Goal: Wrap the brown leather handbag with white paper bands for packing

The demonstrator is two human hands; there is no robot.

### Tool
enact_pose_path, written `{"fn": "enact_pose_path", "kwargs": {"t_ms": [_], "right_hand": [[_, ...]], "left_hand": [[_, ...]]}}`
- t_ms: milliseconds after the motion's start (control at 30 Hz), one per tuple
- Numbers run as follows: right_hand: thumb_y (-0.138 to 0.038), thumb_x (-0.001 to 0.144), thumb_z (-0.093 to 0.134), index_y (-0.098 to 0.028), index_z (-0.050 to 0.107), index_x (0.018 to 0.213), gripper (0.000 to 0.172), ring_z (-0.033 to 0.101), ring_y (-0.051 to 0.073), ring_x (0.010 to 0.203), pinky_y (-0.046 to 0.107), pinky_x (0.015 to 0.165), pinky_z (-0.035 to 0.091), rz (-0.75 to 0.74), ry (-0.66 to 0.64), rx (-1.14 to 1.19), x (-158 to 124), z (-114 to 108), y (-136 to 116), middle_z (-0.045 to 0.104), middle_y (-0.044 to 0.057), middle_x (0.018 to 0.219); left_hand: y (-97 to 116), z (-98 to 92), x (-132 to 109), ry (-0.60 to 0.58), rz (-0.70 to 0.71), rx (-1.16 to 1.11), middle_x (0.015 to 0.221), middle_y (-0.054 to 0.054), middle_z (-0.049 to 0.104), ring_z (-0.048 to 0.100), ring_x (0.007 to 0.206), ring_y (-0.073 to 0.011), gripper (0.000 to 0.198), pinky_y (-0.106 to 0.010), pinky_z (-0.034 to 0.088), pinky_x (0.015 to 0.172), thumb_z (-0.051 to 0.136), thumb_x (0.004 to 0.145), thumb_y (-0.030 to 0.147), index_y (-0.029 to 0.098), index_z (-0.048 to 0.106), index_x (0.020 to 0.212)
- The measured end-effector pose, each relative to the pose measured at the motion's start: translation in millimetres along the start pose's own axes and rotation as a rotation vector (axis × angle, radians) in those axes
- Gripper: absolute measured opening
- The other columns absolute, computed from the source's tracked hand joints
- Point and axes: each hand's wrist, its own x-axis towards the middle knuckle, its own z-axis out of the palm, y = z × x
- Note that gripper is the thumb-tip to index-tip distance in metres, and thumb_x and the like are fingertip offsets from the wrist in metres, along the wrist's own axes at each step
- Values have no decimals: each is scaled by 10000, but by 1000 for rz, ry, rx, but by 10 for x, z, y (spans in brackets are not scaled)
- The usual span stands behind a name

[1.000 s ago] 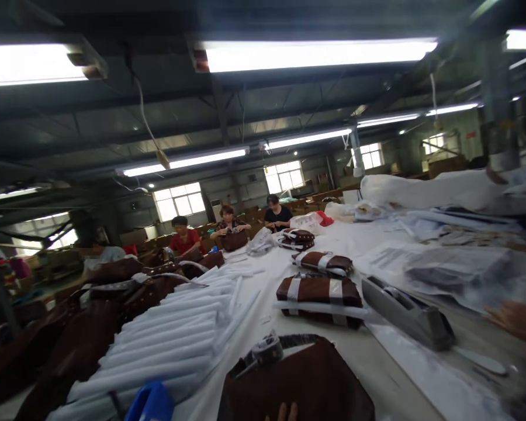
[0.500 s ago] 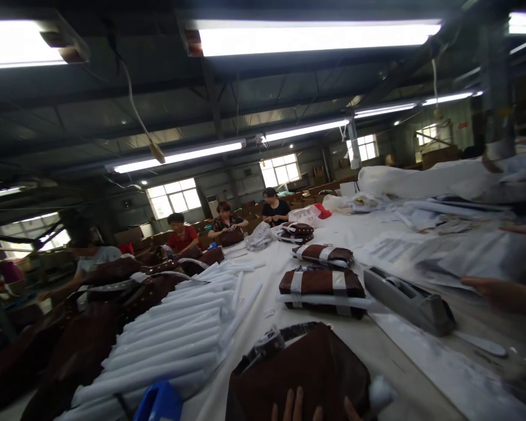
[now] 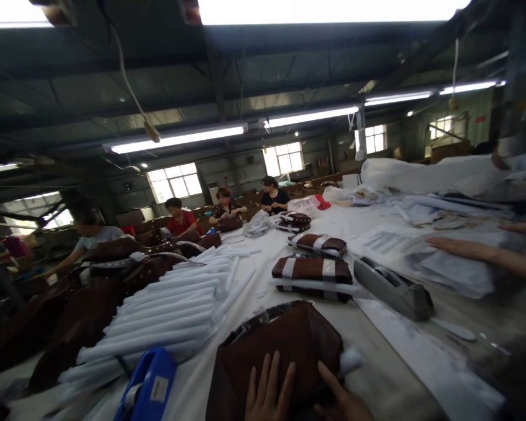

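Head view: left hand (image 3: 269, 389) lies spread flat on the brown bag (image 3: 284, 339) at the near edge of the tabletop (image 3: 377, 374), seemingly pinning it, while the cropped right hand (image 3: 344, 402) touches its side, grip indiscernible.

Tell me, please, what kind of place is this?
Probably a bag factory's packing hall: brown bags wrapped with white strips lie along a long table, and several workers sit handling more bags.

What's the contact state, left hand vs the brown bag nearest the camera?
Touching. The head view shows the left hand lying flat, fingers spread, directly on the brown bag, with no gap.
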Motion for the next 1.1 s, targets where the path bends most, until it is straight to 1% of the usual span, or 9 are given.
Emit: {"fn": "enact_pose_path", "kwargs": {"t_ms": [133, 200, 267, 433, 533, 633, 767, 900, 1100], "right_hand": [[-606, 804, 709, -179, 669, 1115, 530, 719, 232, 1005, 354, 881, 606, 118, -56, 135, -158, 20, -67, 750, 85, 1078], [-609, 805, 709, -155, 669, 1094, 540, 735, 234, 918, 374, 831, 614, 127, -187, -9, -241, -152, -195, 748, 111, 1072], [-584, 853, 662, -169, 694, 1081, 475, 734, 244, 895, 406, 830, 610, -20, -251, -332, -311, -466, -374, 755, 104, 1050], [-361, 979, 512, -216, 696, 1198, 320, 587, 293, 1255, 502, 1122, 431, -680, 155, -1212, -205, -1604, -812, 654, 101, 1327], [-249, 974, 486, -136, 621, 1310, 379, 456, 316, 1387, 528, 1156, 381, -759, 273, -1527, 110, -2204, -894, 533, 149, 1464], [-196, 933, 536, -122, 638, 1283, 371, 479, 329, 1367, 531, 1119, 427, -683, 323, -1672, 432, -2545, -857, 562, 159, 1432], [-198, 908, 589, -166, 756, 1030, 209, 603, 300, 1235, 466, 1055, 502, -661, 305, -1680, 636, -2673, -850, 734, 109, 1171], [-239, 932, 583, -181, 770, 956, 197, 674, 267, 1108, 405, 987, 542, -704, 283, -1659, 647, -2633, -990, 762, 87, 1082], [-243, 967, 525, -167, 739, 1029, 235, 632, 255, 1181, 415, 1078, 468, -813, 225, -1614, 409, -2154, -1040, 742, 86, 1145]], "left_hand": [[55, -194, -17, -15, 22, 64, 1571, -33, 397, 401, 1437, -254, 829, -483, 336, 1203, 389, 828, -23, 349, 244, 1555], [42, -260, 24, -37, 8, 26, 1587, -31, 366, 375, 1450, -251, 857, -477, 300, 1222, 376, 805, -37, 337, 225, 1561], [14, -285, 62, -46, -5, -4, 1598, -35, 345, 373, 1451, -260, 875, -483, 291, 1226, 386, 787, -33, 331, 217, 1564], [0, -293, 59, -60, 14, -11, 1595, -46, 357, 403, 1435, -274, 905, -499, 305, 1216, 420, 766, -18, 330, 195, 1571], [21, -288, 48, -64, 24, 13, 1595, -56, 360, 407, 1433, -281, 924, -505, 306, 1214, 438, 748, -21, 319, 195, 1572], [25, -277, 50, -62, 42, 46, 1590, -66, 372, 415, 1429, -280, 926, -496, 307, 1215, 450, 741, -21, 298, 201, 1573], [23, -273, 44, -63, 52, 64, 1586, -67, 381, 420, 1427, -273, 923, -487, 307, 1217, 446, 739, -25, 289, 206, 1574], [42, -282, 39, -65, 44, 60, 1584, -63, 383, 418, 1428, -269, 926, -482, 309, 1217, 443, 732, -31, 289, 219, 1571], [39, -306, 84, -30, 9, 24, 1578, -52, 396, 435, 1418, -263, 945, -484, 325, 1209, 449, 719, -30, 308, 216, 1570]]}}
